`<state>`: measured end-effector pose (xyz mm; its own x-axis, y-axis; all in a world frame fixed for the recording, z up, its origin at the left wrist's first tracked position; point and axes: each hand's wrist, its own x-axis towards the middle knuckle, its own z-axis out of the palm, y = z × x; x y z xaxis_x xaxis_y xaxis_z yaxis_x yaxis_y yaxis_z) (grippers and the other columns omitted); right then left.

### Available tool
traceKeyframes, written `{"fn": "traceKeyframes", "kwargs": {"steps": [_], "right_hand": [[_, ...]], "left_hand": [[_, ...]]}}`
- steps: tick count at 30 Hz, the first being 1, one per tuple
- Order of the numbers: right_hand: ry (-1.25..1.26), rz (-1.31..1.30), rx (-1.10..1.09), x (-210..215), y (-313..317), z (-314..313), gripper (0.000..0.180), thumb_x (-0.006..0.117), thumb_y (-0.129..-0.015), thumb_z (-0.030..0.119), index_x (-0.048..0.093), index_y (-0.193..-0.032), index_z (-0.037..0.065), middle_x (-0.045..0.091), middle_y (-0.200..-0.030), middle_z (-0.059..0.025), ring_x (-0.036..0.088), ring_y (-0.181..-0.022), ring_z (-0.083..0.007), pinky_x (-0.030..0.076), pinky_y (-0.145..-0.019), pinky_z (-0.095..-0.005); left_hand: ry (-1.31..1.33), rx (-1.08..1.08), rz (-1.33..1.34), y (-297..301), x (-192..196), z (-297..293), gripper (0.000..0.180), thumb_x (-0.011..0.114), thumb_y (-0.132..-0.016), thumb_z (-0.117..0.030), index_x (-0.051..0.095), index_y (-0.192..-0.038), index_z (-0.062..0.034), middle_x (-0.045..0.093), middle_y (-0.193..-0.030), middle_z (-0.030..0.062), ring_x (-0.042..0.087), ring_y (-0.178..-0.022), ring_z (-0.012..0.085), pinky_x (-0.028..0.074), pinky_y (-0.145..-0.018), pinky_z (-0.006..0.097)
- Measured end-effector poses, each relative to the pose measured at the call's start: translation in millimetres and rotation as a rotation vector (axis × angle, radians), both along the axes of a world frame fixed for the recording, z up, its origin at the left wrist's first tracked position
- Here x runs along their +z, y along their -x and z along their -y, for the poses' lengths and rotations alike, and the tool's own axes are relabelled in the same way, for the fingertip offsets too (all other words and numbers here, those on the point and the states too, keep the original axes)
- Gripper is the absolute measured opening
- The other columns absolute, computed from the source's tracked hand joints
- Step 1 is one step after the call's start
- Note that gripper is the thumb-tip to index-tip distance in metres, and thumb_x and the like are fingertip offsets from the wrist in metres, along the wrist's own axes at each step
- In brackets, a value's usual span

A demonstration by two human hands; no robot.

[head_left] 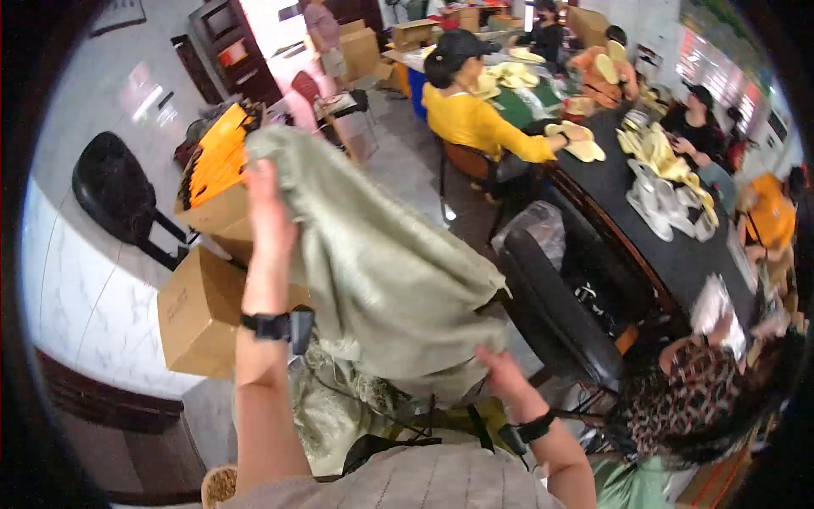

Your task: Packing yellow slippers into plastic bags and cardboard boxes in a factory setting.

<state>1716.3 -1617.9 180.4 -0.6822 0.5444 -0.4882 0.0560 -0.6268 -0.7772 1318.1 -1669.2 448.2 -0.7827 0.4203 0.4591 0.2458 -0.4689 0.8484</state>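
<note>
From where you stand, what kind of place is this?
Probably a small workshop for shoe insoles: people sit around a long dark table with pale insoles piled on it, and cardboard boxes stand on the floor.

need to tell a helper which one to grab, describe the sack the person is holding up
Start at the stack of cardboard boxes by the pale wall on the left. Just right of them, the left hand lifts one top corner of a pale green woven sack, and the right hand grips its lower edge. It is the only large limp cloth held in the air.
</note>
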Motion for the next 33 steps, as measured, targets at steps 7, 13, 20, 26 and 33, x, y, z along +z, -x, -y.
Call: {"fn": "traceKeyframes", "kwargs": {"steps": [7,13,20,26,33], "right_hand": [[0.368,-0.441,-0.162,63.8,75.6,-125.3,0.046,0.049,-0.103,0.030,0.045,-0.141,0.006,0.054,-0.139,-0.0080,0.054,-0.124,-0.0240,0.044,-0.104,-0.0412],[0.486,-0.454,-0.136,67.0,160.5,-175.4,0.041,0.051,-0.102,0.032,0.053,-0.133,0.006,0.062,-0.128,-0.0066,0.059,-0.116,-0.0237,0.048,-0.098,-0.0396],[0.587,-0.488,-0.062,82.2,264.5,-234.3,0.034,0.053,-0.101,0.034,0.060,-0.122,0.008,0.068,-0.111,-0.0050,0.065,-0.102,-0.0210,0.052,-0.087,-0.0360],[0.555,-0.616,0.076,80.8,405.2,-295.0,0.034,0.052,-0.101,0.033,0.060,-0.121,0.007,0.068,-0.109,-0.0054,0.064,-0.099,-0.0224,0.049,-0.090,-0.0367],[0.007,-0.414,0.225,72.2,514.1,-372.2,0.057,0.060,-0.098,0.021,0.038,-0.147,0.003,0.041,-0.150,-0.0131,0.041,-0.137,-0.0232,0.032,-0.113,-0.0379]], "left_hand": [[0.574,-0.047,-0.020,50.7,-115.6,-63.3,0.055,0.056,-0.100,-0.032,0.042,-0.146,-0.0050,0.055,-0.136,0.0073,0.048,-0.125,0.0162,0.036,-0.107,0.032],[1.033,-0.254,-0.040,63.2,-229.7,-55.7,0.062,0.071,-0.086,-0.037,0.051,-0.133,-0.0020,0.063,-0.123,0.0139,0.060,-0.111,0.0244,0.050,-0.092,0.039],[1.603,-0.466,-0.584,-22.7,-352.0,-64.2,0.119,0.083,-0.058,-0.061,0.031,-0.147,-0.0032,0.043,-0.142,0.0285,0.045,-0.128,0.0427,0.044,-0.102,0.046],[1.420,-0.843,0.122,87.3,-407.2,-150.2,0.067,0.071,-0.082,-0.042,0.051,-0.138,-0.0118,0.060,-0.129,0.0164,0.057,-0.115,0.0328,0.048,-0.092,0.045],[0.785,-0.726,0.605,261.8,-250.9,-252.5,0.039,0.057,-0.097,-0.032,0.059,-0.130,-0.0110,0.063,-0.123,0.0052,0.061,-0.106,0.0219,0.050,-0.087,0.042]]}}
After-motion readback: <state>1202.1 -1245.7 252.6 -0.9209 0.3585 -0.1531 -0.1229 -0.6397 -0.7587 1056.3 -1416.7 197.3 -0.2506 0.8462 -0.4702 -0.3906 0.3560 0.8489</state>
